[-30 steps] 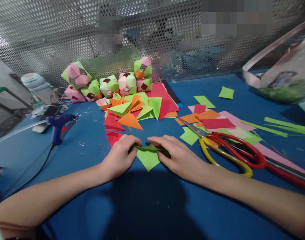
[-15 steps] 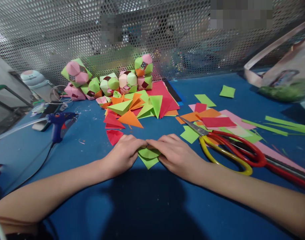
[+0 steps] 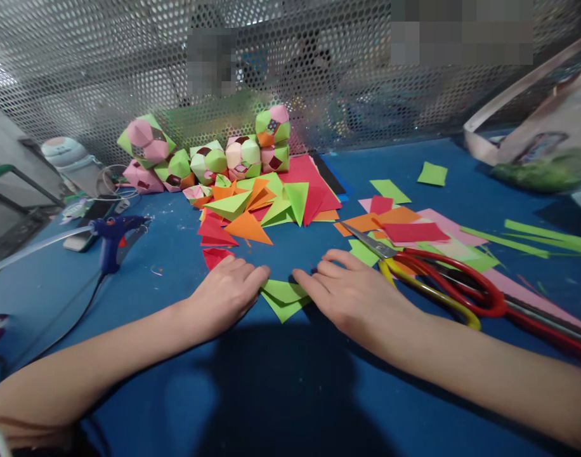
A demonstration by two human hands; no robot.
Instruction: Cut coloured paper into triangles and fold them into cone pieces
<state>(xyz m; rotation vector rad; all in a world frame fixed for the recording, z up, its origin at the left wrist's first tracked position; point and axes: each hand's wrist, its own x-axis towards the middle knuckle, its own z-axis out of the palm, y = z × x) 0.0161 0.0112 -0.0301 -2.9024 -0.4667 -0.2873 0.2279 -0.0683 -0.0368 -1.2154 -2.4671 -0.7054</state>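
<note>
A green sheet of paper (image 3: 283, 303) lies folded on the blue table between my hands, its point toward me and a fold along the far edge. My left hand (image 3: 228, 289) is closed at the paper's left end, the index finger pressing on it and the thumb hidden. On the right side, my right hand (image 3: 350, 289) rests with its fingers stretched apart, covering the paper's right corner. A red folded paper (image 3: 216, 257) lies just beyond my left hand. Yellow-and-red-handled scissors (image 3: 390, 250) lie right of my right hand.
Folded orange, green and red papers (image 3: 247, 227) lie ahead, with paper ball shapes (image 3: 207, 162) stacked behind against a perforated metal screen (image 3: 357, 82). A blue glue gun (image 3: 112, 244) with its cord stands left. Paper scraps (image 3: 417, 232) and a bag (image 3: 533, 127) are at right.
My hands have moved apart along the paper's far edge, the right one sliding to the right and spreading its fingers. More of the green fold shows between them.
</note>
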